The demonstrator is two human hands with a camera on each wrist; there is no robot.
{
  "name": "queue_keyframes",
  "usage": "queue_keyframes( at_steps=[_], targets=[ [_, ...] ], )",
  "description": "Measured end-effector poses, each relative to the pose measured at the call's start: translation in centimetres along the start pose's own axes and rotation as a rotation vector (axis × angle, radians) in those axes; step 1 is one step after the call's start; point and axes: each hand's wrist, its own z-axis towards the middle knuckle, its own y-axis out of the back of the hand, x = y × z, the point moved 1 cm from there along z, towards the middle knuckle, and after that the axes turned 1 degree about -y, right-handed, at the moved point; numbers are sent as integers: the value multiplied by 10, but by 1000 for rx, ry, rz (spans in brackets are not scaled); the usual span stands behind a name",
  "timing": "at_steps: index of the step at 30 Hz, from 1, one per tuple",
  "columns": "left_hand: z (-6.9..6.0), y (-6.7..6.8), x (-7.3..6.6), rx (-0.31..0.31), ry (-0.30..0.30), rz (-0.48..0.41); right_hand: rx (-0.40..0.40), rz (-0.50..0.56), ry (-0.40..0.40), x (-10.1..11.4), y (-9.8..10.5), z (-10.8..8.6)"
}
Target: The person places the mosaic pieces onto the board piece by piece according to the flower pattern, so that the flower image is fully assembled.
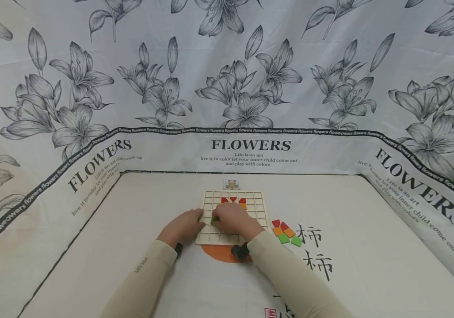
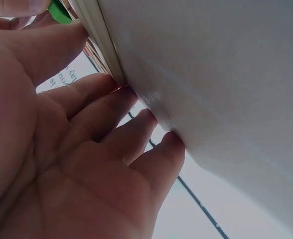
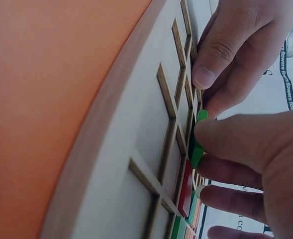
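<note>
A pale wooden grid board (image 1: 207,241) lies flat on the table. My right hand (image 1: 234,218) is over its left-middle part and pinches a green tile (image 3: 198,155) between thumb and fingers, at the grid's surface. Beside that, in the right wrist view, a red tile (image 3: 185,191) sits in a cell. Red pieces (image 1: 232,200) and orange ones show in the upper cells; my right hand covers part of the board. At the left edge rests my left hand (image 1: 184,226), its thumb against the board's side and its fingers extended, fingertips touching the table.
A small picture card (image 1: 231,183) lies just beyond the board. Loose red, orange and green tiles (image 1: 284,239) are to the right of it. The tablecloth (image 1: 131,221) bears dark characters and an orange round print (image 1: 215,254). Flower-printed cloth (image 1: 250,150) walls the sides and back.
</note>
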Motion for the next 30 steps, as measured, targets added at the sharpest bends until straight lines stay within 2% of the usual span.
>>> queue_keyframes(
  at_steps=[13, 18, 30],
  targets=[
    [-1, 1, -1, -3, -29, 18, -8, 49, -53, 1, -7, 6],
    [-2, 2, -1, -6, -20, 18, 2, 44, -66, 1, -7, 8],
    [-6, 2, -3, -21, -9, 0, 11, 62, 18, -3, -2, -3]
  ],
)
